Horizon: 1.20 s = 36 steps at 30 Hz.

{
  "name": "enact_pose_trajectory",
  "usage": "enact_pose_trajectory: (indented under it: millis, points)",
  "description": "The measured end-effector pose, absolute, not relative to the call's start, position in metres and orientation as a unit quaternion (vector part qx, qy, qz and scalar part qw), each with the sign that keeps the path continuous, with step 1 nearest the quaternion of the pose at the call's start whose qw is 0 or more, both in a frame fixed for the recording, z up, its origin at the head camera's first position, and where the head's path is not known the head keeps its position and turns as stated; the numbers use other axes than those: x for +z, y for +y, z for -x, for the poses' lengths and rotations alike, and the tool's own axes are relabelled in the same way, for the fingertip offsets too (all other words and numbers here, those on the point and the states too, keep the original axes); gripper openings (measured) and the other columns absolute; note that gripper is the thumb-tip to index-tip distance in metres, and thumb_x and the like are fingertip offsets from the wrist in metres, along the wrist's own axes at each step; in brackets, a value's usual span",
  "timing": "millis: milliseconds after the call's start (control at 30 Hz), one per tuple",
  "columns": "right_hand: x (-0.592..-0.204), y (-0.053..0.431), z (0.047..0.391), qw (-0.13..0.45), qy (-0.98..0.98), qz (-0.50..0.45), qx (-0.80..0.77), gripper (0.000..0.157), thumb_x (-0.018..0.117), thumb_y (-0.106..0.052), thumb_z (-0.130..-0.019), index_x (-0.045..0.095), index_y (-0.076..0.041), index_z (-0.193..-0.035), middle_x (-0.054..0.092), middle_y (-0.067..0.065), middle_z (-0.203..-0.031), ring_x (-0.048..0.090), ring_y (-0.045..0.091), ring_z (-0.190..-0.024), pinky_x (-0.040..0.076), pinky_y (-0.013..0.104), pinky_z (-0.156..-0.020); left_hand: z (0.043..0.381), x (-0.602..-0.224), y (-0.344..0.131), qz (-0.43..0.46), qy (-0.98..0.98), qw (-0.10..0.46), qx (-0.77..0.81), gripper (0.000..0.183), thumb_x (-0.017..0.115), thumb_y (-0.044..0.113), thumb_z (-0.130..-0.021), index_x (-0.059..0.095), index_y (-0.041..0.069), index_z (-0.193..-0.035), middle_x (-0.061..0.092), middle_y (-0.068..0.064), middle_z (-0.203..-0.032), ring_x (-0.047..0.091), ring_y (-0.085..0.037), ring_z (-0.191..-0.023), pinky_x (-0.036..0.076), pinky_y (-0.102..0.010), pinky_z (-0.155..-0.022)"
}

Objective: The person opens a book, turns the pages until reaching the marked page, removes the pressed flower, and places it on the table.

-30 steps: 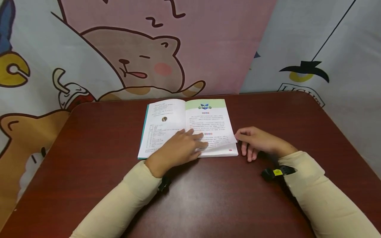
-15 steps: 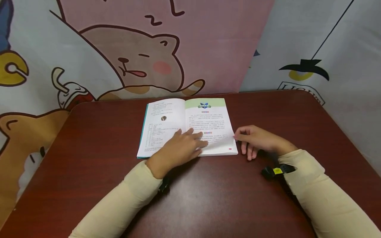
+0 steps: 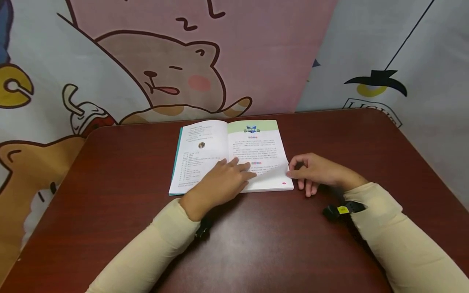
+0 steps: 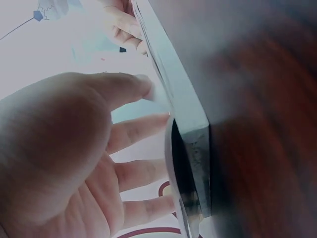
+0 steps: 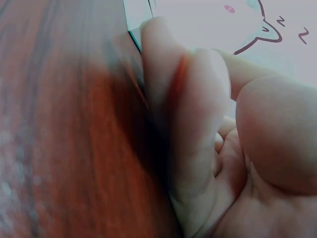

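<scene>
book [image 3: 256,146]: smooth paper | table [image 3: 242,252]: glossy wood-grain | sleeves [image 3: 150,248]: matt cloth

Table [image 3: 121,162], dk red-brn, rounded far corners, glare [image 3: 249,228] mid-front. Wall [image 3: 271,49] behind, cartoon print: dozing bear [image 3: 168,61] vs. pink bkgd; yellow bell [image 3: 9,75] far L; blk/yel lamp [image 3: 381,79] on R, pale grey.

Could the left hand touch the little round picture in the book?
Probably yes. The left hand lies over the open book, a bit nearer the person than the round picture, and nothing seems to be in between.
</scene>
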State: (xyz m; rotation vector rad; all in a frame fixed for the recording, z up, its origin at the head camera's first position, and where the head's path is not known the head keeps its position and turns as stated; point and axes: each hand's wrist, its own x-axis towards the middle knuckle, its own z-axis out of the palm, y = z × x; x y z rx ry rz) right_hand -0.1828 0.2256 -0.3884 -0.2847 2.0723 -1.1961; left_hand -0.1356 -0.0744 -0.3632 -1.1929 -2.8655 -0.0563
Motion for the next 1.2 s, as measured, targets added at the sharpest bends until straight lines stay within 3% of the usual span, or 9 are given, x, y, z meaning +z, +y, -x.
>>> enact_pose_trajectory:
  millis: [267, 400, 567, 667, 767, 900, 1033, 1200]
  points:
    - [-0.3906, 0.2261, 0.1839, 0.357, 0.802, 0.116, -0.464, 0.032, 0.065, -0.03, -0.098, 0.054, -0.002, -0.108, 0.065, 0.011, -0.066, 0.066, 0.022, -0.045, 0.053, 0.033, -0.043, 0.1345, -0.3619, -0.0743, 0.38, -0.924, 0.046, -0.003, 0.036, 0.057, 0.021, -0.101, 0.063, 0.022, -0.137, 0.065, 0.001, -0.136, 0.063, -0.027, -0.121, 0.05, -0.051, -0.098]
    - [-0.3907, 0.2254, 0.1836, 0.356, 0.802, 0.116, -0.465, 0.031, 0.064, -0.029, -0.098, 0.053, -0.002, -0.108, 0.065, 0.011, -0.066, 0.065, 0.022, -0.045, 0.053, 0.033, -0.042, 0.1335, -0.3625, -0.0755, 0.384, -0.92, 0.079, -0.013, 0.055, 0.063, 0.021, -0.097, 0.048, 0.025, -0.15, 0.062, 0.0, -0.141, 0.062, -0.024, -0.123, 0.051, -0.048, -0.097]
    - [-0.3913, 0.2256, 0.1839, 0.358, 0.802, 0.119, -0.464, 0.031, 0.064, -0.029, -0.099, 0.054, -0.001, -0.109, 0.065, 0.01, -0.065, 0.066, 0.022, -0.045, 0.054, 0.033, -0.043, 0.1339, -0.3614, -0.0749, 0.397, -0.912, 0.102, -0.012, 0.079, 0.061, 0.016, -0.097, 0.018, 0.033, -0.161, 0.033, 0.0, -0.164, 0.039, -0.023, -0.147, 0.04, -0.048, -0.113]
    - [-0.3925, 0.2261, 0.1846, 0.355, 0.804, 0.119, -0.462, 0.032, 0.064, -0.03, -0.098, 0.054, -0.001, -0.108, 0.065, 0.012, -0.066, 0.066, 0.023, -0.045, 0.054, 0.035, -0.043, 0.1347, -0.3608, -0.0738, 0.405, -0.907, 0.119, 0.006, 0.08, 0.057, 0.012, -0.098, 0.013, 0.035, -0.161, 0.016, 0.001, -0.169, 0.021, -0.024, -0.155, 0.029, -0.05, -0.12]
    - [-0.3933, 0.2262, 0.1854, 0.354, 0.804, 0.117, -0.463, 0.033, 0.065, -0.031, -0.098, 0.054, -0.001, -0.109, 0.065, 0.012, -0.066, 0.066, 0.023, -0.045, 0.054, 0.036, -0.043, 0.1348, -0.3598, -0.0737, 0.412, -0.901, 0.137, 0.022, 0.077, 0.053, 0.006, -0.098, 0.018, 0.034, -0.161, 0.009, 0.001, -0.17, 0.008, -0.025, -0.157, 0.019, -0.051, -0.124]
    - [-0.3933, 0.2263, 0.1854, 0.357, 0.801, 0.116, -0.467, 0.032, 0.064, -0.029, -0.098, 0.054, -0.001, -0.109, 0.065, 0.012, -0.066, 0.066, 0.023, -0.045, 0.054, 0.035, -0.043, 0.1351, -0.3591, -0.0741, 0.426, -0.891, 0.153, 0.038, 0.069, 0.057, 0.003, -0.095, 0.038, 0.033, -0.155, 0.011, 0.001, -0.17, 0.002, -0.027, -0.158, 0.009, -0.056, -0.125]
    - [-0.3922, 0.2262, 0.1845, 0.36, 0.798, 0.114, -0.469, 0.031, 0.064, -0.028, -0.099, 0.053, -0.001, -0.108, 0.065, 0.011, -0.066, 0.066, 0.022, -0.045, 0.054, 0.035, -0.043, 0.1359, -0.36, -0.0749, 0.431, -0.885, 0.171, 0.049, 0.057, 0.06, 0.003, -0.094, 0.056, 0.031, -0.143, 0.018, 0.0, -0.169, 0.005, -0.028, -0.158, 0.005, -0.057, -0.125]
    - [-0.3908, 0.2257, 0.1838, 0.36, 0.798, 0.112, -0.47, 0.031, 0.064, -0.028, -0.098, 0.053, -0.001, -0.108, 0.065, 0.011, -0.066, 0.066, 0.022, -0.045, 0.054, 0.034, -0.043, 0.1359, -0.3602, -0.0754, 0.429, -0.885, 0.176, 0.054, 0.047, 0.063, 0.012, -0.095, 0.058, 0.024, -0.14, 0.026, -0.001, -0.166, 0.012, -0.026, -0.157, 0.007, -0.049, -0.127]
